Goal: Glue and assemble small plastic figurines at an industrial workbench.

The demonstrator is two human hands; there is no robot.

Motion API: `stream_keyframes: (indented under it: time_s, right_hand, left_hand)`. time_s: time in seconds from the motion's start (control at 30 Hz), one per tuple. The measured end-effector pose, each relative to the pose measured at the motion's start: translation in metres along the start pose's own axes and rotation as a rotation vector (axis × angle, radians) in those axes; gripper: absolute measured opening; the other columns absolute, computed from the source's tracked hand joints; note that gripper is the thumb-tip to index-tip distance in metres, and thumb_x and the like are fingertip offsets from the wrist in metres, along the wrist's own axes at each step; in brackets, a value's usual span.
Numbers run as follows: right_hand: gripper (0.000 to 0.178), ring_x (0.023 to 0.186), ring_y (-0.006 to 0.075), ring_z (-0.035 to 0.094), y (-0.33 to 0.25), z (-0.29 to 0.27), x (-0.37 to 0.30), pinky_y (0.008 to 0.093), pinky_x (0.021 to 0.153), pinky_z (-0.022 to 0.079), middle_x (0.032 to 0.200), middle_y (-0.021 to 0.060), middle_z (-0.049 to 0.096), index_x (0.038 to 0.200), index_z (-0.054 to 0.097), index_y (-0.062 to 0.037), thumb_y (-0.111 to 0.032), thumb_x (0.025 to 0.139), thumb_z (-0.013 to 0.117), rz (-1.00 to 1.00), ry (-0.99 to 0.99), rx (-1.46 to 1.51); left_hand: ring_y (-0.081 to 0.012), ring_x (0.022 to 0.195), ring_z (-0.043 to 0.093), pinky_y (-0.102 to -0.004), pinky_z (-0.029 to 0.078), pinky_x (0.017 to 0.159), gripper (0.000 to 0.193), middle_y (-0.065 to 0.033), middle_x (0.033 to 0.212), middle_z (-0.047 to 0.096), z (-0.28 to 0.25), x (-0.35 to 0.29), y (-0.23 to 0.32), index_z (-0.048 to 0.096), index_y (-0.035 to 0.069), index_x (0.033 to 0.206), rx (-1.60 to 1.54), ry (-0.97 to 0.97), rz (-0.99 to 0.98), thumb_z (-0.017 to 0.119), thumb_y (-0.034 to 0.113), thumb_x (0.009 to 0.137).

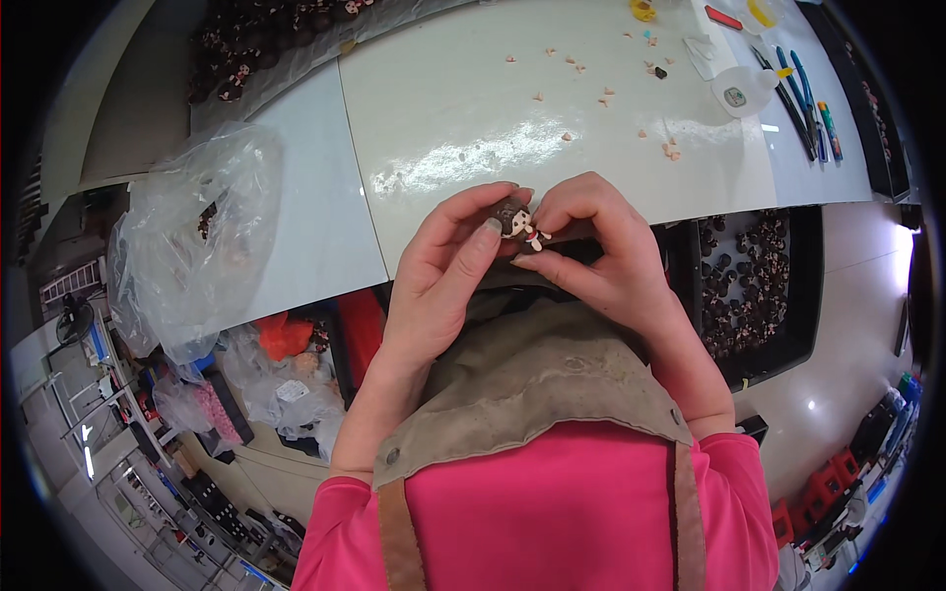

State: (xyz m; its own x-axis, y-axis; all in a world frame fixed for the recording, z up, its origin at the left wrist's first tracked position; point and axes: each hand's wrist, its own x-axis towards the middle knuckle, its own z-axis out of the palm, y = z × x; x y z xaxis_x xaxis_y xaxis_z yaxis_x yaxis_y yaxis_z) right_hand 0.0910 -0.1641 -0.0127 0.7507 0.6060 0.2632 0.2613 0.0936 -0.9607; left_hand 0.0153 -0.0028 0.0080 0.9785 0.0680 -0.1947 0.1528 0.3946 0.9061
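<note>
A small doll figurine [519, 223] with dark brown hair, a pale face and a bit of red on its body is between my hands, just past the table's near edge. My left hand [445, 268] grips it by the head, thumb on the near side and fingers curled behind. From the other side, my right hand [609, 246] closes its bent fingers and thumb around the figurine's small body and limbs. Whether a separate tiny part is in the right fingertips is too small to tell. Small peach-coloured pieces [672, 150] lie scattered on the white table [443, 108] beyond.
A clear plastic bag [212, 227] hangs over the table's left edge. Many dark figurines [251, 44] are heaped at the far left. More fill a black tray [810, 295] at lower right. A white squeeze bottle [739, 94] and pens [803, 89] lie at far right.
</note>
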Motion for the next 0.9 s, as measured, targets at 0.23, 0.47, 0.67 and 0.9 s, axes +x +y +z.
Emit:
stream_keyframes:
  time_s: [0.23,0.47,0.67,0.9]
  right_hand:
    - [0.036,0.081,0.0157,0.058,0.0006,0.0031,0.0015,0.0247,0.067,0.052,0.091,0.0069,0.055,0.094,0.054,-0.0040,0.003,0.067,0.075,-0.074,0.023,-0.084]
    - [0.035,0.079,0.0171,0.058,0.0044,0.0021,0.0029,0.0258,0.062,0.048,0.087,0.0063,0.057,0.090,0.056,-0.0065,0.003,0.064,0.077,-0.214,0.047,-0.186]
    - [0.035,0.079,0.0180,0.058,0.0052,0.0042,0.0008,0.0274,0.064,0.048,0.086,0.0064,0.058,0.088,0.056,-0.0069,0.003,0.063,0.077,-0.220,0.074,-0.189]
    - [0.037,0.079,0.0172,0.056,0.0066,0.0034,-0.0010,0.0269,0.068,0.047,0.088,0.0075,0.055,0.093,0.052,-0.0051,0.004,0.066,0.075,-0.205,0.050,-0.129]
  left_hand:
    - [-0.0154,0.108,0.053,-0.0299,0.043,0.095,0.033,-0.0114,0.123,0.052,-0.0017,0.0004,-0.0008,0.045,0.000,0.127,-0.018,-0.035,0.023,0.044,0.010,0.096]
    - [-0.0158,0.111,0.052,-0.0301,0.042,0.096,0.032,-0.0114,0.124,0.052,-0.0013,-0.0004,-0.0018,0.045,0.000,0.127,-0.006,-0.032,0.013,0.042,0.009,0.096]
    - [-0.0162,0.113,0.051,-0.0299,0.042,0.097,0.032,-0.0118,0.125,0.051,-0.0015,-0.0004,-0.0024,0.045,-0.001,0.127,0.006,-0.053,0.038,0.040,0.008,0.097]
    - [-0.0146,0.109,0.052,-0.0284,0.043,0.094,0.031,-0.0104,0.121,0.053,-0.0003,-0.0022,-0.0022,0.045,-0.001,0.124,0.019,-0.022,0.030,0.048,0.006,0.094]
